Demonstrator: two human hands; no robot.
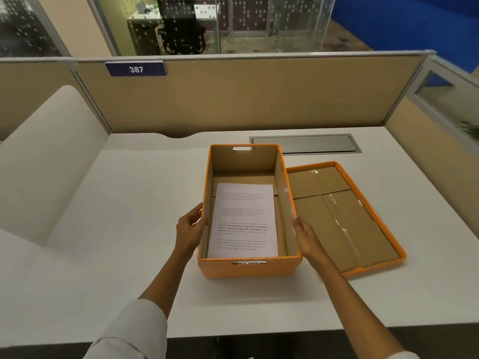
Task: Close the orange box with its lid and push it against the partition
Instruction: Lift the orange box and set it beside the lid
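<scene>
white sleeve (137, 332), cuff pushed up, bare forearms

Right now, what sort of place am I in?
Most likely an open-plan office cubicle: a white desk fenced by a tan partition bearing a number plate reading 387, with an office chair behind glass beyond.

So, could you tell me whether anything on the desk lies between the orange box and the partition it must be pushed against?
Nothing visible stands there. The white desk is bare between the orange box and the partition; the flush metal cable hatch lies off to the right. The lid rests inside up, right of the box.
</scene>
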